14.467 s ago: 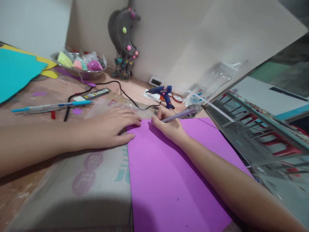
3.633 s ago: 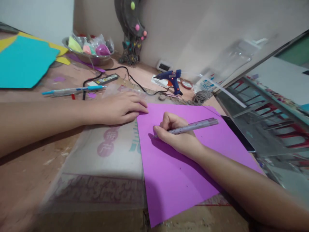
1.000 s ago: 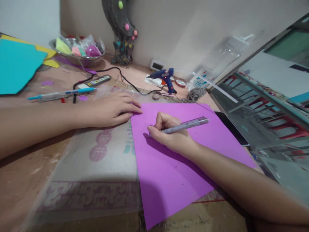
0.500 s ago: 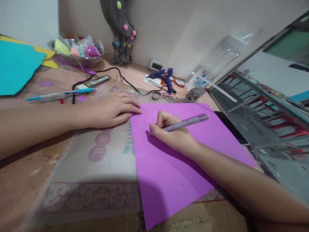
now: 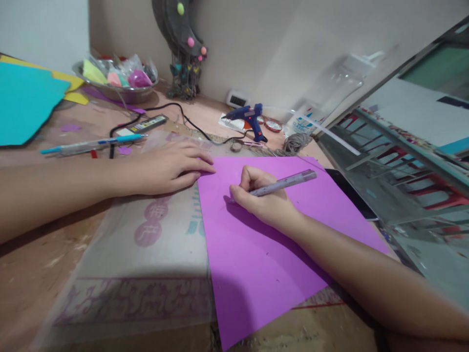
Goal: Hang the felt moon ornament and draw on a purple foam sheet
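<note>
A purple foam sheet [image 5: 264, 264] lies on the wooden table in front of me. My right hand [image 5: 262, 198] rests on the sheet, fingers closed round a grey pen [image 5: 284, 182] whose tip touches the sheet near its left side. My left hand [image 5: 168, 166] lies flat with fingers stretched out, its fingertips on the sheet's upper left corner and its palm on a clear plastic wrapper [image 5: 146, 254] printed with pink and teal marks.
A blue glue gun [image 5: 249, 119] with a black cord stands at the back. A metal bowl [image 5: 113, 83] of coloured scraps, teal card [image 5: 25, 102], a blue pen [image 5: 91, 144], twine [image 5: 296, 143] and a dark phone [image 5: 350, 193] surround the sheet.
My right hand with the pen has slid slightly up and to the right on the purple sheet. My left hand has stayed where it was.
</note>
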{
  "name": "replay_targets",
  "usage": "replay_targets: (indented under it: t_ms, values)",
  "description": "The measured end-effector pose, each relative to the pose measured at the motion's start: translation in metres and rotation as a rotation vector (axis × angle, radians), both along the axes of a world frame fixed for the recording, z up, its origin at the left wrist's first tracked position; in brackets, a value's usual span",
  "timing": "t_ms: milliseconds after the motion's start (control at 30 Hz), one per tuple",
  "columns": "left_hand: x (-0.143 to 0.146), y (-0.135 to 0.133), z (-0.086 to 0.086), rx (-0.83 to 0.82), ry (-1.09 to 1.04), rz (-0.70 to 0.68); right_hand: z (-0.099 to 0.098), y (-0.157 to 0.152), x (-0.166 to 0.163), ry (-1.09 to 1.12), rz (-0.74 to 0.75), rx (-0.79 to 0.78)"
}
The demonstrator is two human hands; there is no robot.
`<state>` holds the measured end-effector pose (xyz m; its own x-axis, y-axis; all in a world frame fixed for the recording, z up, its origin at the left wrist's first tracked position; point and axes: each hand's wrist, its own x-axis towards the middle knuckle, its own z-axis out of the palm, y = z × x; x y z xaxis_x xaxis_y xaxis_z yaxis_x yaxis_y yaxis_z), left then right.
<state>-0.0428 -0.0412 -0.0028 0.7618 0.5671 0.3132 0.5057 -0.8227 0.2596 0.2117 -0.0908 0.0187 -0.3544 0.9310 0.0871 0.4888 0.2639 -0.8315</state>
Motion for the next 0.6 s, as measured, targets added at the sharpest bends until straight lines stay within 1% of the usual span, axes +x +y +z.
replay_targets:
  t_ms: [100, 167, 267, 333, 433, 500, 533, 600]
  values:
    - [0.000, 0.000, 0.000, 0.007, 0.004, -0.008, -0.001, 0.007, 0.003, -0.030, -0.097, 0.028]
    - [0.000, 0.000, 0.000, 0.010, 0.007, -0.014, 0.000, 0.010, 0.005, -0.018, -0.134, 0.052]
    - [0.001, 0.000, 0.000, 0.010, -0.002, -0.010, 0.008, 0.013, 0.009, 0.042, -0.098, 0.082]
    - [0.001, 0.000, 0.000, 0.004, -0.009, -0.007, 0.016, 0.018, 0.015, 0.023, -0.048, 0.153]
    - [0.001, -0.001, 0.002, -0.008, 0.008, -0.012, 0.022, 0.039, 0.028, -0.150, 0.024, 0.351]
    - [0.001, -0.002, 0.003, -0.016, 0.019, -0.007, 0.021, 0.061, 0.036, -0.309, 0.096, 0.469]
    - [0.001, -0.003, 0.003, -0.021, 0.019, -0.003, 0.019, 0.073, 0.038, -0.364, 0.097, 0.523]
    - [0.001, -0.003, 0.004, -0.025, 0.017, 0.004, 0.014, 0.094, 0.039, -0.473, 0.108, 0.564]
